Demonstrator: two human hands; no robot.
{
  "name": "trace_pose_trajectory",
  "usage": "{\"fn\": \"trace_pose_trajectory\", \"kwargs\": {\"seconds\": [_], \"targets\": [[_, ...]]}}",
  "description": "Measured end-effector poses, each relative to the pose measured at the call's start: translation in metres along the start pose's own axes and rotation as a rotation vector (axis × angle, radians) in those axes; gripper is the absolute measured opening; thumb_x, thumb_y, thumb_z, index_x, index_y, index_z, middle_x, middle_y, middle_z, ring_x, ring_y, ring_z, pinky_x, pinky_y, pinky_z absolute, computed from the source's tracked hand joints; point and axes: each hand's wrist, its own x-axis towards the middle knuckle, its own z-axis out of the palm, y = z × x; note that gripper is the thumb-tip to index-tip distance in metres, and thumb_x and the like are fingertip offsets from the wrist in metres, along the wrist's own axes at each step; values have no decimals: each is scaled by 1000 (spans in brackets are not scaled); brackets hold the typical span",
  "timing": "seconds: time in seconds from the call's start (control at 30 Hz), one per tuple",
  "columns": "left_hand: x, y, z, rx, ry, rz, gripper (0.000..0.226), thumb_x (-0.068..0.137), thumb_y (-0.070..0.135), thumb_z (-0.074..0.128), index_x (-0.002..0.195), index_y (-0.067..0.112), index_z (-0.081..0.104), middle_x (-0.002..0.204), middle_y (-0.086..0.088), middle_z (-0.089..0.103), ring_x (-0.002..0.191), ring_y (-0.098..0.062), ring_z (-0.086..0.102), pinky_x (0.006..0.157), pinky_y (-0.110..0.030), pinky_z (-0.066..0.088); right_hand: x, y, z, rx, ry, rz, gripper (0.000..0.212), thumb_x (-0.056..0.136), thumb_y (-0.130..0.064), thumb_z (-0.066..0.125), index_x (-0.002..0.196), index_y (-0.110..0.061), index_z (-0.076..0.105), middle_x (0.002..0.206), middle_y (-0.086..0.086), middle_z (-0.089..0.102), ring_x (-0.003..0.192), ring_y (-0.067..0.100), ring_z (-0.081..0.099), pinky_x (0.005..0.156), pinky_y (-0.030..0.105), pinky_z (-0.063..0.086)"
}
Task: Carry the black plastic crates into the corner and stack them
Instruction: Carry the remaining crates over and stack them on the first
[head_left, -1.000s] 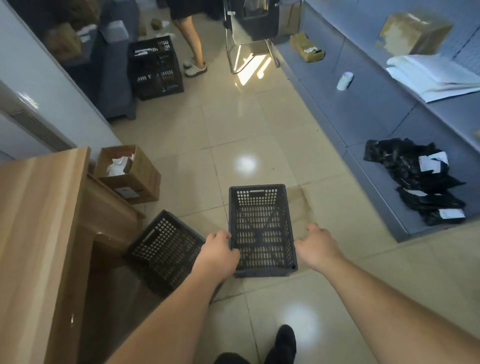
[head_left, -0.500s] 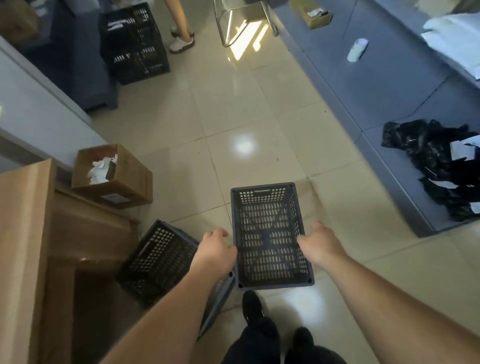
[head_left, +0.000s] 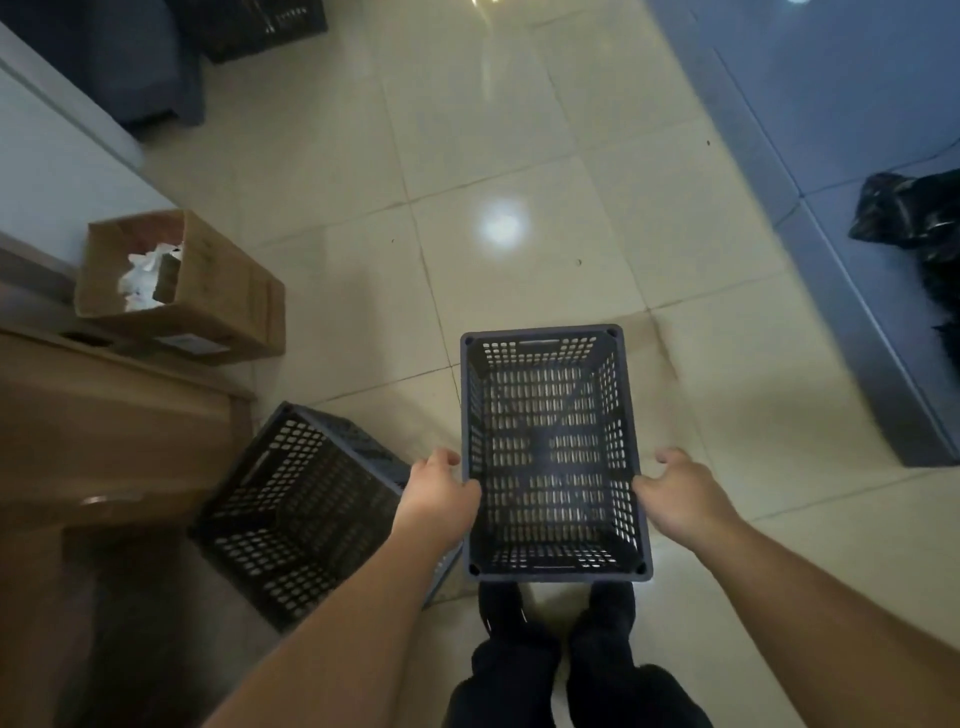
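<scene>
Black crate (head_left: 553, 457) gripped by left hand (head_left: 439, 493) and right hand (head_left: 680, 491); no legible writing

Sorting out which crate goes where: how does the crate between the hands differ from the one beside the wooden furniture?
The held crate is gripped on its long sides by the left hand and right hand; the other crate is untouched. The held crate sits square to the view, opening straight up; the other crate is turned at an angle and looks tilted. Both are black, perforated, rectangular and empty.
</scene>
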Motion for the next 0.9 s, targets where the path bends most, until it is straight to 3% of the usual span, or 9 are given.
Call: {"fn": "trace_pose_trajectory", "kwargs": {"seconds": [0.13,0.23,0.33,0.47,0.5,0.57,0.63,0.77,0.9], "targets": [[58,-10,33,-51,-6,-26,53,107,33,54,157,19,45,156,-8,47,111,-25,66,80,-34,53,55,21,25,-10,-7,12,54,95,-29,58,145,-12,47,127,17,61,93,30,64,78,34,48],[99,-23,57,-72,-1,-60,56,105,34,56,157,19,44,155,-10,49,106,-26,69,83,-39,59,97,36,44,-16,-3,19,57,96,-26,59,149,-9,44,125,16,60,95,30,57,78,32,43],[138,-36,79,-101,-2,-88,60,103,31,57,158,16,42,149,-13,53,108,-33,71,79,-39,59,141,49,65,-13,4,37,61,97,-27,58,152,-9,41,137,19,58,110,36,60,84,34,45],[182,-48,105,-158,28,-75,66,105,30,56,165,13,34,154,-14,52,87,-25,69,68,-36,52,192,62,94,-11,17,50,54,97,-26,58,145,-5,44,131,20,59,100,35,58,84,36,47],[194,-51,109,-165,38,-67,69,105,30,57,167,13,32,157,-14,50,87,-23,68,70,-36,52,204,65,101,-6,25,54,53,96,-25,59,143,-4,45,126,20,59,99,35,58,83,37,48],[214,-55,118,-165,47,-82,73,104,32,58,168,13,30,161,-15,48,104,-28,69,81,-40,54,222,69,113,10,41,76,56,95,-24,61,144,-3,44,127,20,57,105,39,61,88,39,52],[230,-58,125,-193,41,-113,68,103,32,58,164,10,37,151,-16,57,115,-33,65,90,-41,54,237,72,123,43,50,88,60,91,-29,63,144,-5,45,132,20,57,110,41,62,95,46,55],[251,-61,133,-350,29,-197,48,102,30,61,145,11,59,129,-14,69,114,-35,67,103,-46,58,256,71,135,129,68,113,60,88,-32,65,139,-6,47,126,18,61,105,39,65,90,47,58],[263,-64,131,-499,-8,-281,51,96,35,67,137,6,64,120,-15,73,110,-36,71,102,-51,61,264,69,133,236,65,141,56,87,-33,65,136,-9,51,118,14,65,96,33,66,83,41,55]]}}
